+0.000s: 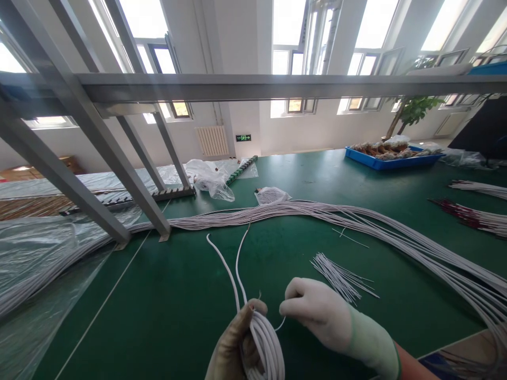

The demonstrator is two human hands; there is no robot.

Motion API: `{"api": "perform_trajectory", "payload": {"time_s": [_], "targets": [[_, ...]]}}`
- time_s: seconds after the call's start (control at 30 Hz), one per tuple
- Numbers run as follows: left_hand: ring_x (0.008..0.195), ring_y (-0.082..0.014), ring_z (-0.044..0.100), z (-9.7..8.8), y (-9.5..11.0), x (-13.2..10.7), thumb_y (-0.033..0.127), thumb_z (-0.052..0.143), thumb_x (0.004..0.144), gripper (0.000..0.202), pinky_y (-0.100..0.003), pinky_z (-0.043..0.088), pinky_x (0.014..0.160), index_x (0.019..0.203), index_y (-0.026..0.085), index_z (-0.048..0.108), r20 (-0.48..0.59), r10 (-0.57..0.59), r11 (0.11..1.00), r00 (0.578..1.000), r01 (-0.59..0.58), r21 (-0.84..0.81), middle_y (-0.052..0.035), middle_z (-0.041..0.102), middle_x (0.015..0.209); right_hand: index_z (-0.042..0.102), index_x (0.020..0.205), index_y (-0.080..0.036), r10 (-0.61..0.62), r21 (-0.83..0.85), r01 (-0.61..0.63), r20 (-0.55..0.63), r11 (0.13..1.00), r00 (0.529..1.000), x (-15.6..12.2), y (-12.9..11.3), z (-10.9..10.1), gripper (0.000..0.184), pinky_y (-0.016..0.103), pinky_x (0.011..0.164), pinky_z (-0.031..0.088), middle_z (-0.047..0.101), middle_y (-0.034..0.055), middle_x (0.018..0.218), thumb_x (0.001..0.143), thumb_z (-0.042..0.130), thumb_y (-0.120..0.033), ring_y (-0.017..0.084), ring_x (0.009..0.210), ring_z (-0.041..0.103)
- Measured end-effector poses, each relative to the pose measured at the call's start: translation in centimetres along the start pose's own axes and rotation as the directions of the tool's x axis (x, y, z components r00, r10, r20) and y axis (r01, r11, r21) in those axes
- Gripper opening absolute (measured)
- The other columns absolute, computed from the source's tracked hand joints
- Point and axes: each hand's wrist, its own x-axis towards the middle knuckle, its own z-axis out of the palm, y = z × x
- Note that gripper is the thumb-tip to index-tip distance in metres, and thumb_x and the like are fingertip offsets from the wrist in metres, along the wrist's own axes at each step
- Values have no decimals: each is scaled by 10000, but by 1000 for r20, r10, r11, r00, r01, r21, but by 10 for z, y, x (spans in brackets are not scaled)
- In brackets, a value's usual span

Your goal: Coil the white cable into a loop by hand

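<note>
Gloves cover both hands at six o'clock of the head view, low over the green worktop. The left hand has its grip closed around a coil of white wire, fingers wrapped over the loops, and two loose ends of that coil run up toward twelve o'clock across the bare green surface. The right hand sits just at three o'clock of the coil, its grip pinched nearly shut on a thin tie wire that curves down to the coil's edge.

At about two o'clock of the right hand lies a small fan of short thin white ties — flat on the worktop, apart from the glove. Beyond it a long bundle of white cables sweeps across the worktop from nine o'clock to four o'clock. Clear plastic sheeting covers the nine o'clock side, under slanted grey frame legs. A blue tray stands far off at one o'clock.
</note>
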Motion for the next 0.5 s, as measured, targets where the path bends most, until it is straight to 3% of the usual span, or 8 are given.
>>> {"api": "perform_trajectory", "payload": {"time_s": [0.13,0.23,0.3,0.4,0.5], "targets": [[439,-18,341,-3,0,2,356,922,777,351,-177,286,492,865,113,683,126,-61,981,990,83,-174,114,381,505,712,1096,-210,-1,14,1,-13,1000,1000,-2,4,-4,321,272,648,459,618,73,1003,912,500,-53,183,806,576],[436,-15,341,-3,-4,5,351,919,779,345,-171,276,488,861,99,698,138,-72,982,988,95,-166,112,382,505,718,1076,-220,-61,-10,60,-52,998,997,-2,2,0,316,283,650,429,623,59,977,908,501,-62,180,795,574],[456,-25,381,0,-7,5,392,946,733,385,-170,307,490,854,109,714,80,-59,992,995,67,-104,91,431,533,719,1064,-226,-96,-16,95,-78,995,992,2,-4,2,280,294,658,417,631,48,956,934,516,-85,182,796,580],[538,-81,512,7,-12,4,464,1007,593,484,-200,430,524,835,143,738,-96,23,999,995,-20,30,47,554,604,710,1096,-220,-69,4,69,-83,998,994,8,-16,5,197,295,659,430,647,44,946,1001,547,-160,182,787,588],[726,-177,660,11,-16,3,448,945,705,385,-277,547,634,895,175,752,-232,223,966,947,-181,187,-11,690,749,700,1019,-194,-17,-43,13,-87,999,996,13,-23,10,134,301,640,439,649,48,935,1000,569,-174,187,758,581]]}}
